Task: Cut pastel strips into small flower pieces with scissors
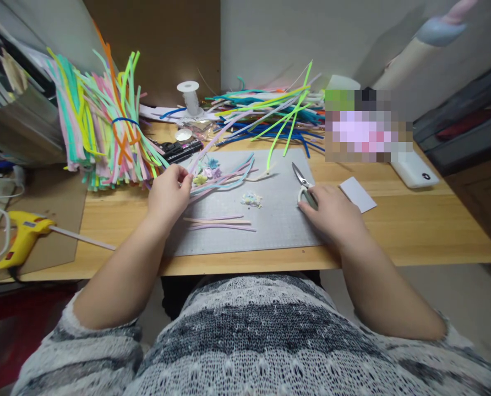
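My left hand is closed, thumb and fingers pinching a pale lavender pipe cleaner that slants up to the right. My right hand rests at the right side of the grey cutting mat, its fingers on the handles of scissors whose blades point away from me. Small flower shapes in blue, purple and yellow lie beside my left hand. Pastel pipe cleaners stretch across the mat, and shorter cut lengths lie nearer me. Tiny clippings form a small heap mid-mat.
A large bundle of coloured pipe cleaners stands at the left, near a yellow glue gun. Along the back are a white spool and loose pipe cleaners. A white card and a white device lie right.
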Action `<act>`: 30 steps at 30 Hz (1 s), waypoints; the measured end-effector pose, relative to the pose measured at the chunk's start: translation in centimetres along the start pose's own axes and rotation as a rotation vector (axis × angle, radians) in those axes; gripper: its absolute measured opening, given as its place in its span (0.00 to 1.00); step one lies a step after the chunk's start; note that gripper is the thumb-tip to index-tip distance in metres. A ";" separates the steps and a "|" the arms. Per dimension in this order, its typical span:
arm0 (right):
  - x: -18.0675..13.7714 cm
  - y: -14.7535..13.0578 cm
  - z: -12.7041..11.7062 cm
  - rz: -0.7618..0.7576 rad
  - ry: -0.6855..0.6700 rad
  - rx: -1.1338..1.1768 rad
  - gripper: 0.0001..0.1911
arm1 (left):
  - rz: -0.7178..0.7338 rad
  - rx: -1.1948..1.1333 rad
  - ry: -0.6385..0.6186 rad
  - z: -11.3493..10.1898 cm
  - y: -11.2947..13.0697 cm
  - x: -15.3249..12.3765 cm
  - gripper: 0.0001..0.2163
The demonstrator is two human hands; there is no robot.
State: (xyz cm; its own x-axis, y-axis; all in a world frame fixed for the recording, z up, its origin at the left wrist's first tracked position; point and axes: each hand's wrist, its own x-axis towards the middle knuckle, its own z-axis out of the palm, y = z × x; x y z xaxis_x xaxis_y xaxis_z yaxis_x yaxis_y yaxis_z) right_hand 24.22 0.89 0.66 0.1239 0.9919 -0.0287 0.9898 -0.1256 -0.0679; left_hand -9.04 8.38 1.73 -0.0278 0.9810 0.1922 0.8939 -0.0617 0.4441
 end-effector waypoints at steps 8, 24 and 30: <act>-0.2 0.1 0.0 -0.076 0.125 -0.016 0.19 | -0.036 -0.021 0.124 -3.0 -1.0 2.0 0.08; 6.7 -6.7 0.3 -0.598 0.140 0.165 0.09 | 0.102 0.029 -0.235 -0.7 2.3 -0.1 0.10; 9.9 -9.5 2.1 -0.528 0.044 0.095 0.07 | 0.143 0.200 -0.396 1.6 3.9 0.4 0.14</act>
State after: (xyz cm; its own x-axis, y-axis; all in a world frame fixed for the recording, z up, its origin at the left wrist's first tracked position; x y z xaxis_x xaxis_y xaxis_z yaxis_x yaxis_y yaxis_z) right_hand 15.89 11.83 -1.10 -0.3845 0.9200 0.0755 0.9076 0.3917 -0.1513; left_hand -4.90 8.82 2.16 0.2405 0.9622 -0.1274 0.9461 -0.2031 0.2524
